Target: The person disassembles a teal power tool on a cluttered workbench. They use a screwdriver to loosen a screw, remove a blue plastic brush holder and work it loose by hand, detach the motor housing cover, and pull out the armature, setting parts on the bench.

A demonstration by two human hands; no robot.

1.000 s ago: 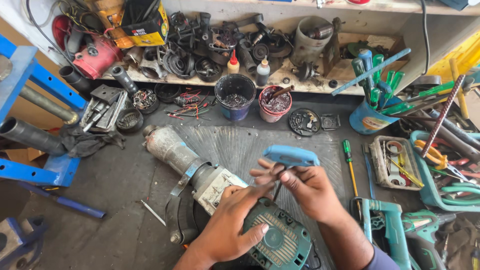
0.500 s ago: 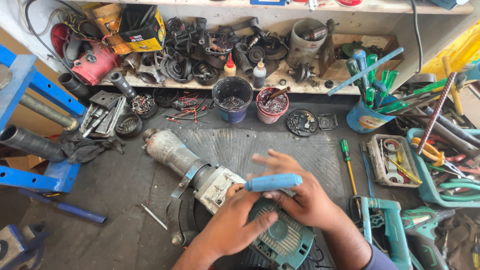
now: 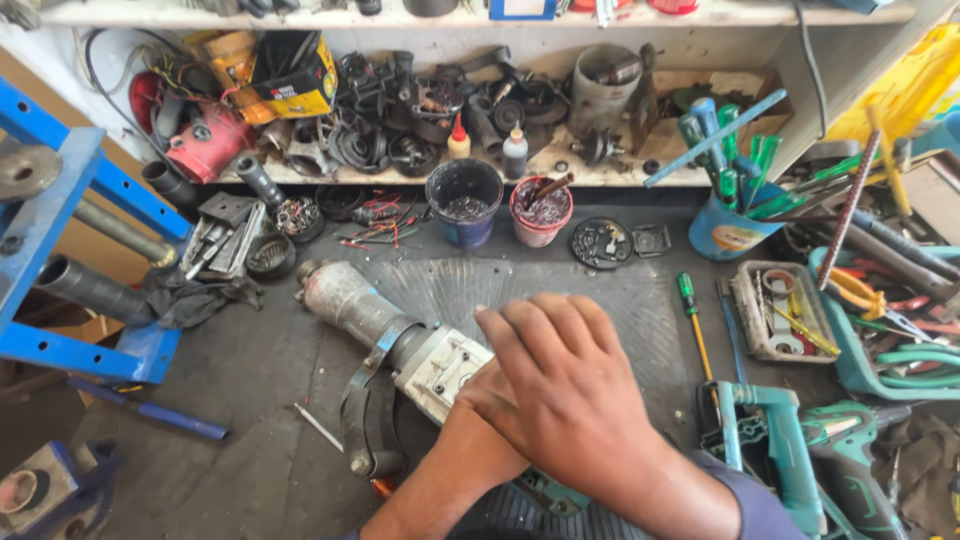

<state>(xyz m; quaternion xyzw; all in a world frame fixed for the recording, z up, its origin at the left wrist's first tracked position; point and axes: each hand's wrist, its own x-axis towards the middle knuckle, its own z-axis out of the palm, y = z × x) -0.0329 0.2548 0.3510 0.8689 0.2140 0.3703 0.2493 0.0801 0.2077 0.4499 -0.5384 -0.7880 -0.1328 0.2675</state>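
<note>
Drill (image 3: 390, 330) lies nose up-left, axis diagonal. Right hand (image 3: 560, 395) flat over its body, fingers loose; left hand (image 3: 480, 405) hidden beneath, grip unclear.

Grey power tool (image 3: 400, 335) — teal casing; blue cup (image 3: 464, 203), pink cup (image 3: 540, 212) — green-handled screwdriver (image 3: 688, 300).

Dark rubber-matted workbench (image 3: 250, 400), cluttered white shelf (image 3: 420, 175) along back wall, blue metal frame (image 3: 60, 200) left, daylight.
</note>
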